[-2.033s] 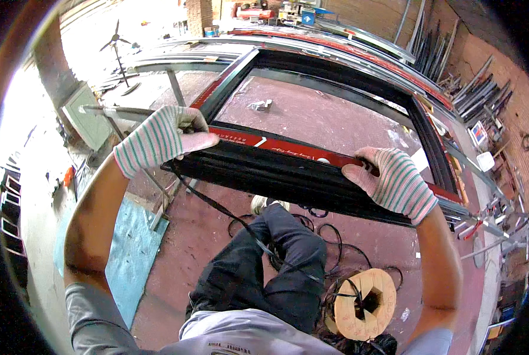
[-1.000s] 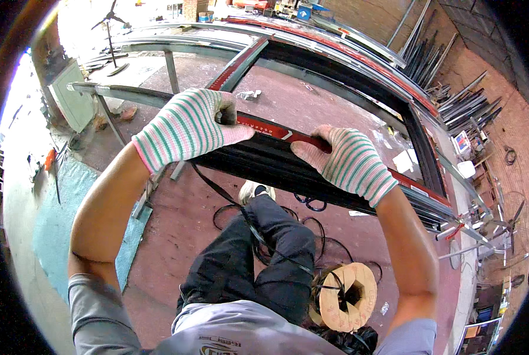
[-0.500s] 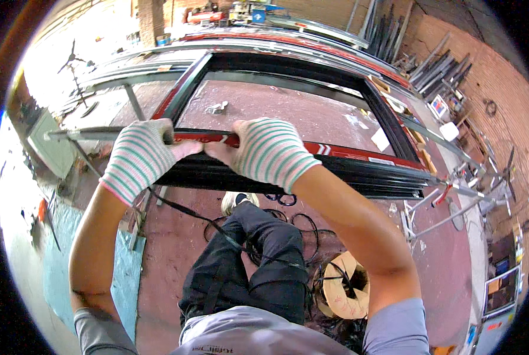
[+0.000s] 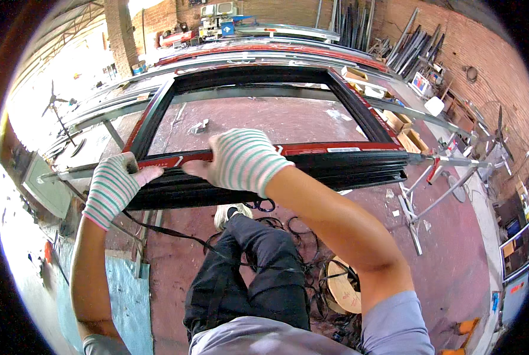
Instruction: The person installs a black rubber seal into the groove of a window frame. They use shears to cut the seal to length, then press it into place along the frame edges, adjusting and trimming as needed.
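A stack of black window frames (image 4: pixel 276 174) with red film on its faces lies across a metal stand. At the near left corner, my left hand (image 4: pixel 111 186), in a white glove with green stripes, is closed with its thumb stretched along the near rail. A long black strip (image 4: pixel 178 236) hangs from beneath that hand and slopes to the floor near my legs. My right hand (image 4: pixel 246 160), in a matching glove, is closed over the near rail, thumb pointing left along it. A gap parts the two thumbs. The fingertips of both hands are mostly hidden.
A cardboard reel (image 4: pixel 342 287) stands by my right leg among loops of black strip (image 4: pixel 303 231). Stand legs (image 4: pixel 418 228) jut out at the right. Long metal profiles (image 4: pixel 288 48) lie beyond the frames. A pedestal fan (image 4: pixel 57 106) stands at the far left.
My left hand has slid left and lower to the frame's near left corner. The right hand moved a little left, and the thumbs are farther apart. The view has shifted too.
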A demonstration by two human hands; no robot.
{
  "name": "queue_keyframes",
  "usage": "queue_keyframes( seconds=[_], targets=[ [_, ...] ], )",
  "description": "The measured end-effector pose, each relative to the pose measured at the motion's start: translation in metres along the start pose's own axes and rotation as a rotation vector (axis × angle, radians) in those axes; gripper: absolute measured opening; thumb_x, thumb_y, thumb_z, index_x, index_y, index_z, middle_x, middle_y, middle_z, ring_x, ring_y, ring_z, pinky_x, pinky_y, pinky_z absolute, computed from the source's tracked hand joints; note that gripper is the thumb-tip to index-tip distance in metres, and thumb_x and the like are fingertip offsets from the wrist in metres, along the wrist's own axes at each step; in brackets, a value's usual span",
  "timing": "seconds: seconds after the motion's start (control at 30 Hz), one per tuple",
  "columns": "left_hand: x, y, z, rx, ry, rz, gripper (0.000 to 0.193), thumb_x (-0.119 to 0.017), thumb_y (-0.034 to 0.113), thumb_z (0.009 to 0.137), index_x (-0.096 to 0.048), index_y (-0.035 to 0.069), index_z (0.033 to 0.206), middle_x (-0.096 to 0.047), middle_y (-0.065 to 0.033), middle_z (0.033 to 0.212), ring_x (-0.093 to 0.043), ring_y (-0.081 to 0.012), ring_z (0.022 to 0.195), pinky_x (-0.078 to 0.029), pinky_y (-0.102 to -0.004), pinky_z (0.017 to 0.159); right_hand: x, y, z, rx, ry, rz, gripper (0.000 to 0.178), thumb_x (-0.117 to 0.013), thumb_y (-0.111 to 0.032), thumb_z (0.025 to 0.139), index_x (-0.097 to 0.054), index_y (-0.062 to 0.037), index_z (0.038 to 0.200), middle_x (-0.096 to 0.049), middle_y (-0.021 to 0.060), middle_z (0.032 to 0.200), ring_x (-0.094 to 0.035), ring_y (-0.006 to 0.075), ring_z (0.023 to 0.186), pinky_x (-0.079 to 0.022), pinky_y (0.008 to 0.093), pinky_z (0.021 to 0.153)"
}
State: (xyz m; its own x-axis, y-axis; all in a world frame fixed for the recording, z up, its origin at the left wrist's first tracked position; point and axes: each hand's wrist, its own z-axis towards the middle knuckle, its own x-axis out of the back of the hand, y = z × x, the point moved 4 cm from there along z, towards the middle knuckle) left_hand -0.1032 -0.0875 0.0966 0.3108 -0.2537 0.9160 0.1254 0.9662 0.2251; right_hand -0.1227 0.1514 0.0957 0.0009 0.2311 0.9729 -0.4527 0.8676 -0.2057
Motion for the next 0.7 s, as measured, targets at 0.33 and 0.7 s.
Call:
queue_keyframes(
  seconds=[0.33,0.7],
  targets=[
    [-0.008,-0.019,0.006,-0.004,-0.037,-0.107,0.049,-0.081,0.045,0.078,-0.056,0.004,0.068,-0.052,-0.0012,0.057,-0.046,-0.0083,0.054,-0.041,-0.0318,0.047,-0.007,-0.016,0.000,0.137,0.113,0.128,0.070,-0.049,-0.065,0.091,-0.076,-0.0005,0.091,-0.072,0.0229,0.083,-0.072,0.0367,0.084,-0.057,0.0447,0.078],
    [-0.012,-0.010,0.005,0.066,-0.025,-0.090,0.051,-0.082,0.047,0.074,-0.061,0.000,0.070,-0.057,-0.0130,0.060,-0.052,-0.0186,0.056,-0.046,-0.0363,0.057,0.007,0.045,-0.034,0.011,0.115,0.005,0.067,-0.051,-0.062,0.092,-0.071,0.0014,0.101,-0.070,0.0266,0.092,-0.069,0.0409,0.092,-0.054,0.0480,0.084]
  ],
)
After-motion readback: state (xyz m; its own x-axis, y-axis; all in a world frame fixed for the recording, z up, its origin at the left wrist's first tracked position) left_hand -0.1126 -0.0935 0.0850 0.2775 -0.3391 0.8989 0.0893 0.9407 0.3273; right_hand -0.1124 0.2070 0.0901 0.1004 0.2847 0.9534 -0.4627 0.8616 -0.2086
